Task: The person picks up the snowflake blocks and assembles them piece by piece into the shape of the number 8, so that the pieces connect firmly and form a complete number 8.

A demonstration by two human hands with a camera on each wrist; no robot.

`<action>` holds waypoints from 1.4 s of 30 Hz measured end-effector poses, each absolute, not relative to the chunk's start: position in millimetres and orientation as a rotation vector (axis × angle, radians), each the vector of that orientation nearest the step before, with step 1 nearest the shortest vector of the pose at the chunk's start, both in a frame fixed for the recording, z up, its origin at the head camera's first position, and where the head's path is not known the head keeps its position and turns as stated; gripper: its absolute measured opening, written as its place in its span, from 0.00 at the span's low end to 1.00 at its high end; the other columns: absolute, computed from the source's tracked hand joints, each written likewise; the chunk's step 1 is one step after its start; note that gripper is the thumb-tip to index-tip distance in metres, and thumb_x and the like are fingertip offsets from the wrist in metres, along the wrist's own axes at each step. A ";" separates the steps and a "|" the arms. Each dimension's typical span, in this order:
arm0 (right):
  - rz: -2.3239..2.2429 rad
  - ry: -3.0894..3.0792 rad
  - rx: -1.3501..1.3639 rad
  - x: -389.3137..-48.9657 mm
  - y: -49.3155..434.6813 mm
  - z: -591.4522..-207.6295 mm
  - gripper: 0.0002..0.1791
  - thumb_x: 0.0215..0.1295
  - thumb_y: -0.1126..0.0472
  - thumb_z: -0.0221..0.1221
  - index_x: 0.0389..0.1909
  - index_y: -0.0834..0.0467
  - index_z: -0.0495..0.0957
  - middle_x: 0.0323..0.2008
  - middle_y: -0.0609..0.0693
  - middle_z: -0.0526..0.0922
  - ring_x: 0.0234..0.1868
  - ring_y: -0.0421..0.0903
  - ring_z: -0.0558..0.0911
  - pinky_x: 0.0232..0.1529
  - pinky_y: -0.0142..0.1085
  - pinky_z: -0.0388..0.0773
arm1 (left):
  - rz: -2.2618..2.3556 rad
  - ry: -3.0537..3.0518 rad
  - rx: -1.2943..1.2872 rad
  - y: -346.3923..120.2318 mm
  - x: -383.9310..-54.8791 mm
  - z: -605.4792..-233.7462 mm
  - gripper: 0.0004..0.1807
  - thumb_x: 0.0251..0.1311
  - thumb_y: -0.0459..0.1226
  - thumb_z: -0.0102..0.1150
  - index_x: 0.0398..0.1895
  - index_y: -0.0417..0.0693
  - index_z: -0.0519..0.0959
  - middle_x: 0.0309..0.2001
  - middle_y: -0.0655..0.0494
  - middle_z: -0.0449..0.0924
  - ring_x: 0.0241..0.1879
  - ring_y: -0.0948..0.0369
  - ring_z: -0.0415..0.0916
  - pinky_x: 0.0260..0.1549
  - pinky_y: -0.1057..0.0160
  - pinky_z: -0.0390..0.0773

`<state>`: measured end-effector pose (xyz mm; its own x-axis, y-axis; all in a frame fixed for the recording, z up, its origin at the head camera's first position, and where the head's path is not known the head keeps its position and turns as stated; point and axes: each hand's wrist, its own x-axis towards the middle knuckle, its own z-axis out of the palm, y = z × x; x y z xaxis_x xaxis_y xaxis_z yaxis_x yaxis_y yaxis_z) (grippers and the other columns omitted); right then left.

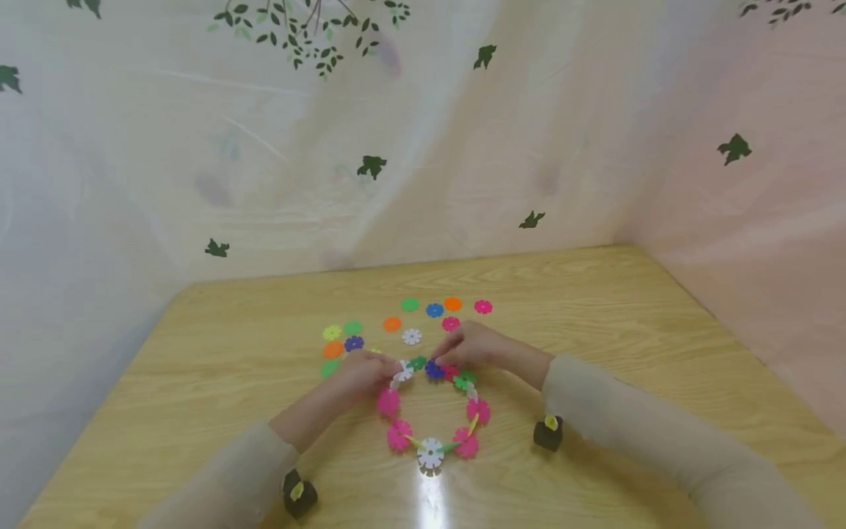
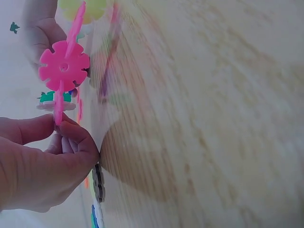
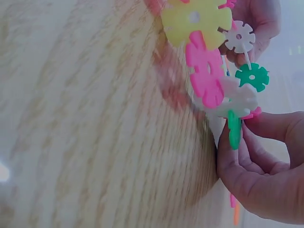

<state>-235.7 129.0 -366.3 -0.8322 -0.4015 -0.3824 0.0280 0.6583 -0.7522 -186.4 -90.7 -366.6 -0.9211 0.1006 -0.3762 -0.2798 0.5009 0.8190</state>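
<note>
A chain of notched plastic snowflake discs curves into a ring on the table, with a white disc [image 1: 430,453] at its near side and pink discs [image 1: 399,435] along both sides. At the ring's far left, my left hand [image 1: 362,376] pinches the chain by a white disc [image 1: 405,370]. A green disc [image 1: 417,363] sticks out beyond those fingers. My right hand [image 1: 476,345] pinches the chain near a dark blue disc [image 1: 435,369], beside a green disc [image 1: 465,380]. Whether the dark blue disc and the far green one are joined, I cannot tell.
Loose discs lie beyond the hands, among them a white disc [image 1: 412,336], an orange disc [image 1: 452,303] and a yellow disc [image 1: 333,333]. A pale leaf-printed curtain [image 1: 449,184] hangs behind the wooden table [image 1: 595,294]. Dark camera mounts sit at both wrists.
</note>
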 end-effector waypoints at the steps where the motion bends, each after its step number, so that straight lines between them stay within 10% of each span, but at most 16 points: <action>1: -1.095 2.329 -0.259 -236.0 129.2 -366.8 0.11 0.59 0.60 0.65 0.42 0.58 0.86 0.38 0.50 0.88 0.31 0.38 0.78 0.33 0.26 0.77 | 1.395 2.380 -0.143 -90.9 -186.4 -366.7 0.13 0.56 0.35 0.62 0.42 0.35 0.83 0.41 0.44 0.86 0.39 0.59 0.79 0.40 0.66 0.80; 42: -1.338 2.149 -0.144 -232.6 135.1 -359.0 0.12 0.61 0.65 0.63 0.45 0.65 0.83 0.44 0.57 0.88 0.31 0.37 0.82 0.40 0.30 0.84 | 1.288 2.429 -0.138 -88.8 -187.9 -361.9 0.14 0.56 0.39 0.64 0.41 0.39 0.85 0.44 0.47 0.85 0.47 0.54 0.78 0.52 0.55 0.78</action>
